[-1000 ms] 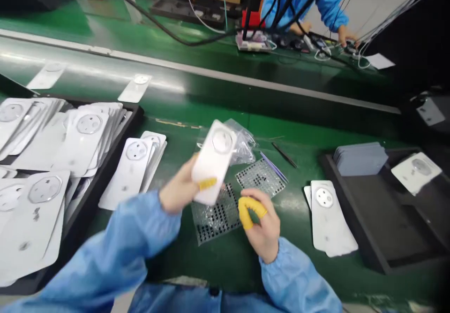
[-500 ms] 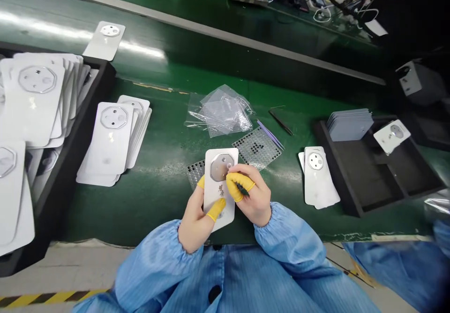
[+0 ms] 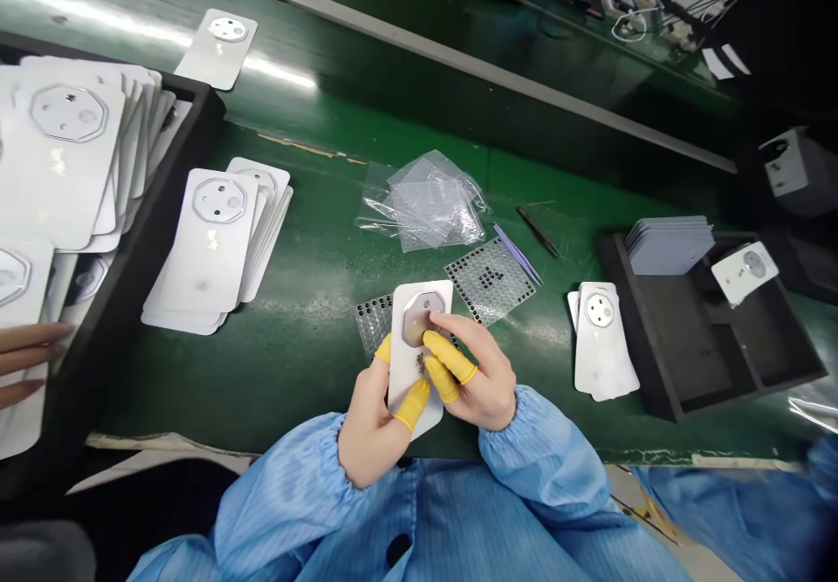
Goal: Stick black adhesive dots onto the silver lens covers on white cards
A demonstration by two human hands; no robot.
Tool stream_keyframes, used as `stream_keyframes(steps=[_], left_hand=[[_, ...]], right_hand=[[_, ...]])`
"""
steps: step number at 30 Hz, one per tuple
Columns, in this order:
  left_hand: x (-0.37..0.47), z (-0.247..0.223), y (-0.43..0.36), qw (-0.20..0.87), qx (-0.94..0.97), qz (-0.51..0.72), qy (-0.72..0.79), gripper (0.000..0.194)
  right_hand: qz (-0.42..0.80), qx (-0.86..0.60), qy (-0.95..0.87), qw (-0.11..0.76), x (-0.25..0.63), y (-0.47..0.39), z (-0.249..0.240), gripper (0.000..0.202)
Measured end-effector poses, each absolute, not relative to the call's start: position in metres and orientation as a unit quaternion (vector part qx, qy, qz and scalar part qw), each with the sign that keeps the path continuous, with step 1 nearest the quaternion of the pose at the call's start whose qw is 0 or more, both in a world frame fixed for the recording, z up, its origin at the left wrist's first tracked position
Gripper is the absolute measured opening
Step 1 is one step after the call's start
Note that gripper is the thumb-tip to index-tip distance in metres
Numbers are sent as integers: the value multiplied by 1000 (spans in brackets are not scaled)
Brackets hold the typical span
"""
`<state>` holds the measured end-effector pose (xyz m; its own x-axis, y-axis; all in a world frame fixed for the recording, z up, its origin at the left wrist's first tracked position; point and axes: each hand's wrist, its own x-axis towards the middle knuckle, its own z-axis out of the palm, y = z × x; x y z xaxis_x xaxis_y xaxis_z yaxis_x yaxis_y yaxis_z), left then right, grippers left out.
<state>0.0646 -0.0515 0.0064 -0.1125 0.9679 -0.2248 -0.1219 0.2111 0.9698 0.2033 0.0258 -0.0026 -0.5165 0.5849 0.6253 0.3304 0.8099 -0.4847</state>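
Observation:
A white panel (image 3: pixel 401 383) with an octagonal window and dark characters is held tilted above the green table. My left hand (image 3: pixel 380 407) grips its lower left side, with yellow finger covers on thumb and finger. My right hand (image 3: pixel 472 371) rests against its right side, the bare index fingertip at the octagon and the yellow-covered fingers just below it. Whether those fingers pinch anything is hidden. Beneath and behind the panel lies a clear sheet with black dots (image 3: pixel 374 325). Another dotted sheet (image 3: pixel 491 281) lies beyond my right hand.
Clear plastic bags (image 3: pixel 436 202), purple tweezers (image 3: pixel 517 253) and dark tweezers (image 3: pixel 539 232) lie behind. Panel stacks stand left (image 3: pixel 213 268) and right (image 3: pixel 603 351). Black trays flank the table, left (image 3: pixel 196 119) and right (image 3: pixel 645 346). Another person's hand (image 3: pixel 30 359) touches panels at far left.
The view has shifted slightly. My right index finger has moved onto the octagon, and the other fingers have opened out from a curled pinch. Another person's hand has appeared at the left edge.

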Motion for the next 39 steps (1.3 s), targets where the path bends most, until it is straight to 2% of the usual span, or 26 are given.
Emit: stream_keyframes(steps=[7,11,16,18,20,23,25,28,29,33,39], left_hand=[[65,5,-50,505,427,475,581,41],[63,6,-50,453,439,453,630,43],[65,7,-49,478,414,450,631,51],[66,8,-45,506,362,482,617,58],[59,9,-41,518,308,540,587,75],[29,8,-41,439,276,605,604,96],[1,5,-48,375,274,579,670,83],[-30,1,-59,350,268,495,749,44],[-33,0,-61,350,268,479,759,40],[-17,-1,-52,401,299,453,738,48],[8,-3,-35,456,321,448,699,34]], right_hand=[[151,-267,-871,383,204,26,-2,49],[159,-267,-889,336,199,22,0,54],[237,-278,-880,303,196,22,-1,53],[289,-277,-868,296,196,24,-3,49],[332,-276,-854,291,196,27,-7,50],[325,-286,-856,283,196,27,-17,63],[280,-271,-884,258,196,25,-26,61],[240,-257,-902,251,195,24,-36,42],[245,-267,-893,267,194,23,-37,40],[288,-289,-855,320,194,22,-29,38],[305,-229,-878,287,197,24,-8,37]])
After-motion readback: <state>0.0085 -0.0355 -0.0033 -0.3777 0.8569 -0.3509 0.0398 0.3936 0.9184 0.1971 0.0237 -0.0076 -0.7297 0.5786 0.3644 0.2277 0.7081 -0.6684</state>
